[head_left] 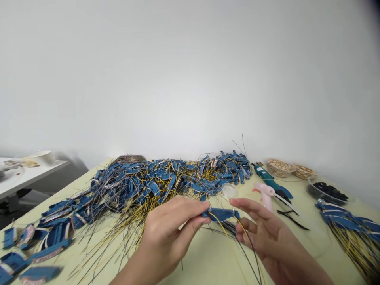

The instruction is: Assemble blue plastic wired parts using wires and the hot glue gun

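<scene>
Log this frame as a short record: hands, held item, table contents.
left hand: pinches blue part at its left end
right hand: fingers loosely open, fingertips at the part's right end
wires: yellow and black, trailing down from the part
pile: many blue parts with wires, behind the hands
table: pale yellow-green
right side: teal tool, pink tool, black cutters, bowls, second bundle

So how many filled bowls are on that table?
3, all at the far right end: a bowl of tan bits, a second tan-filled bowl beside it, and a clear dish of black pieces nearer. More may hide behind the blue pile.
</scene>
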A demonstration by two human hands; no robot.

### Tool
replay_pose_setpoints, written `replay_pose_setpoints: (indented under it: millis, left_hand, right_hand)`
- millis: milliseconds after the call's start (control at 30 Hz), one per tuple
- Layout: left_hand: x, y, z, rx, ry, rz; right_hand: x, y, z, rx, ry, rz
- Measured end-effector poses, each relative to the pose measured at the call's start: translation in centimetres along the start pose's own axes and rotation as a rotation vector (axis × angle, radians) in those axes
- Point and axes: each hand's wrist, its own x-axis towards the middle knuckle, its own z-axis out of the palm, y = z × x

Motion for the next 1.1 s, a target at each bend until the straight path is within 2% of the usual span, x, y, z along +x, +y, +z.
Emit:
replay_pose_setpoints:
  millis: [100, 233, 367, 533, 767, 967, 1100]
  left_hand:
    - [0.0, 0.0, 0.1, 0.017, -0.025, 0.007]
    - [0.0, 0.0, 0.2, 0.037, -0.057, -0.031]
    - [0.1, -0.3, 0.8, -0.002, -0.108, -0.182]
    - [-0.4, -1.1, 2.1, -0.05, -0.224, -0.395]
    - [-4.8, -1.3, 3.5, -0.038, -0.328, -0.66]
    - [-9.0, -1.9, 5.6, -0.274, -0.291, -1.116]
    - [-10.8, -3.1, 7.6, -0.382, -0.253, -1.293]
  right_hand:
    - [0.0, 0.5, -0.3, -0.003, -0.021, -0.022]
    - [0.7, 1.1, -1.3, -0.21, 0.07, -0.134]
    - [1.9, 1.2, -2.0, -0.306, 0.153, -0.223]
    - [3.0, 1.9, -2.3, -0.362, 0.18, -0.226]
    - [2.7, 6.6, -3.6, -0.468, 0.171, -0.087]
    - [1.8, 9.5, -4.0, -0.501, 0.202, -0.022]
    - [1.8, 10.1, -4.2, -0.488, 0.185, 0.022]
